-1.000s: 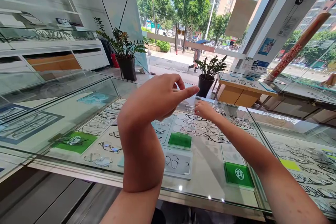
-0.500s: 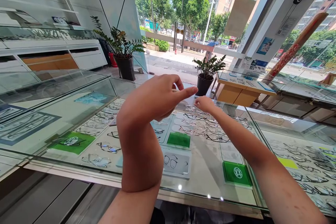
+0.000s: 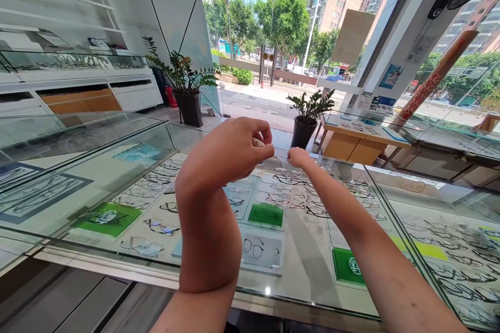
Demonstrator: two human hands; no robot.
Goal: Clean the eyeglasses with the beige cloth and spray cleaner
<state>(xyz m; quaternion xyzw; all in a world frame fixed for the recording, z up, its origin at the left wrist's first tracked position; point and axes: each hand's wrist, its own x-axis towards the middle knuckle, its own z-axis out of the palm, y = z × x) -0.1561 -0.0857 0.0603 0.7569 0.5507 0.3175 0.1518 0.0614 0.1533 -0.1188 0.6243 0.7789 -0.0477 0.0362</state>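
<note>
My left hand [image 3: 230, 152] is raised above the glass display counter [image 3: 304, 265], wrist bent, with thumb and forefinger pinched on a small pale thing that I cannot make out. My right hand [image 3: 299, 157] reaches further out over the counter with its fingers closed, close to my left fingertips; whatever it holds is hidden. Under the glass lie rows of eyeglass frames [image 3: 289, 190], green brand cards [image 3: 266, 214] and a dark round pair of glasses on a grey tray [image 3: 261, 250].
A second glass case [image 3: 449, 218] with more frames joins on the right, and another [image 3: 58, 140] on the left. Two potted plants [image 3: 187, 83] [image 3: 308, 114] stand on the floor beyond. White shelves line the left wall. Windows face a street.
My left forefinger, stretched out before, has curled into a pinch against the thumb. My right hand has drawn slightly closer to the left fingertips.
</note>
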